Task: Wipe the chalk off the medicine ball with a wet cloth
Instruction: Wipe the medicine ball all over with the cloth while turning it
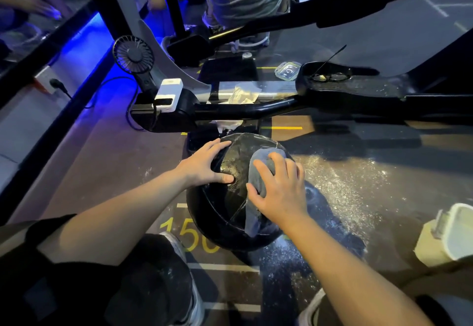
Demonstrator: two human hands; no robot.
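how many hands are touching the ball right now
2. The left hand rests flat on the ball's upper left side. The right hand presses a grey cloth against its upper right. No other hand reaches it in view.

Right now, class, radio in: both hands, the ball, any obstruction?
Left hand flat on medicine ball, steadying. Right hand presses grey cloth on ball. Chalk specks remain. Nothing obstructing.
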